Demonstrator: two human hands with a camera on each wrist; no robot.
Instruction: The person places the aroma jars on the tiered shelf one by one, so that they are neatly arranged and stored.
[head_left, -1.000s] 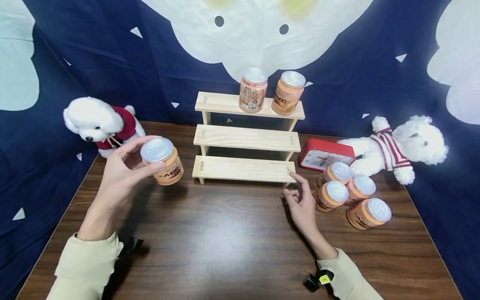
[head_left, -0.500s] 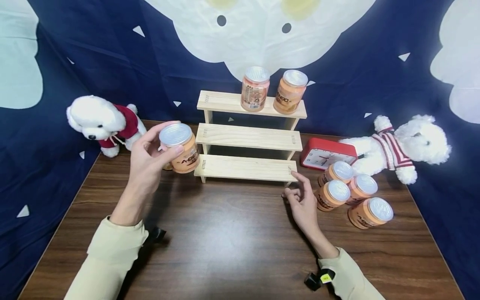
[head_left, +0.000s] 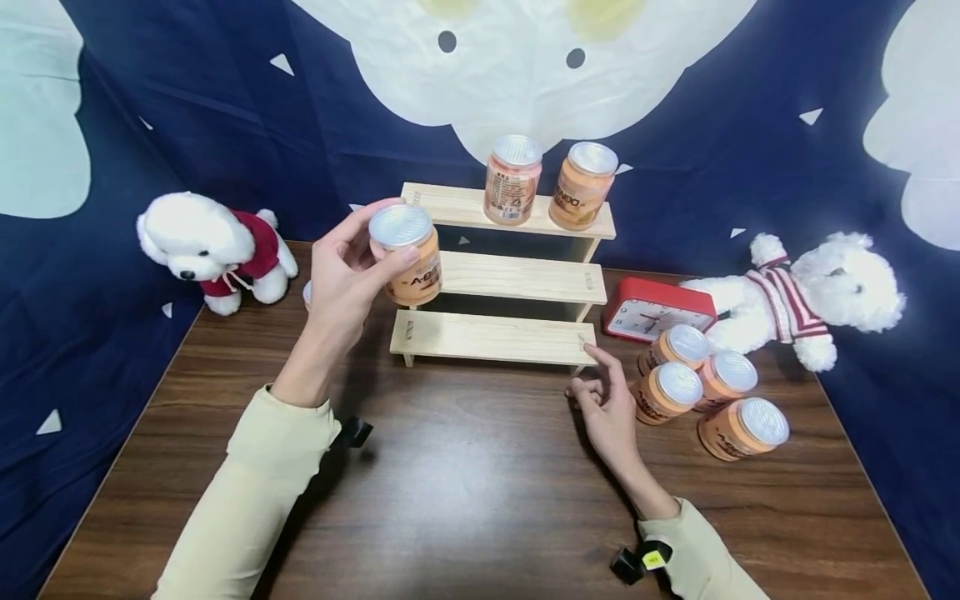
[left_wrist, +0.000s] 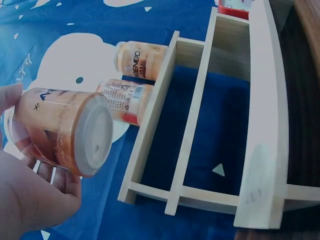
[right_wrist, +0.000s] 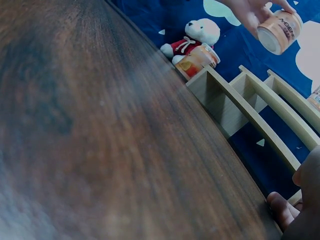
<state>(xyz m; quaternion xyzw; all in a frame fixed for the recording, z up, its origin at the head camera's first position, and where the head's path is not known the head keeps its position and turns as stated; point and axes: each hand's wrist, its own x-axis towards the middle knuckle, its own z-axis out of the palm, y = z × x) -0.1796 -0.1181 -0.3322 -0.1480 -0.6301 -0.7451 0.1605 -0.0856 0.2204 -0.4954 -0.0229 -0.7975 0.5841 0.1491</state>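
Since the earlier frames, the left hand point(head_left: 347, 267) has been carried up and to the right, from beside the white toy dog point(head_left: 206, 246) to a position level with the middle step of the wooden stepped shelf point(head_left: 517, 279). The orange jar point(head_left: 408, 254) is held in this hand, with the thumb and fingers curled round its side wall just under the silver lid; the lid is left uncovered and the base free, so the jar is kept nearly upright, tilted a little. Directly right of the grip lies the shelf's left end; up and right of it, two jars point(head_left: 547, 183) stand on the top step. A further jar point(right_wrist: 197, 60) is seen on the table behind the held one, near the dog.

The right hand point(head_left: 607, 404) is unchanged: it rests on the table, fingers loosely extended, holding nothing. Just right of it, four jars point(head_left: 705, 387) are grouped, with a red clock point(head_left: 656, 308) and a white toy bear point(head_left: 813, 292) beyond.
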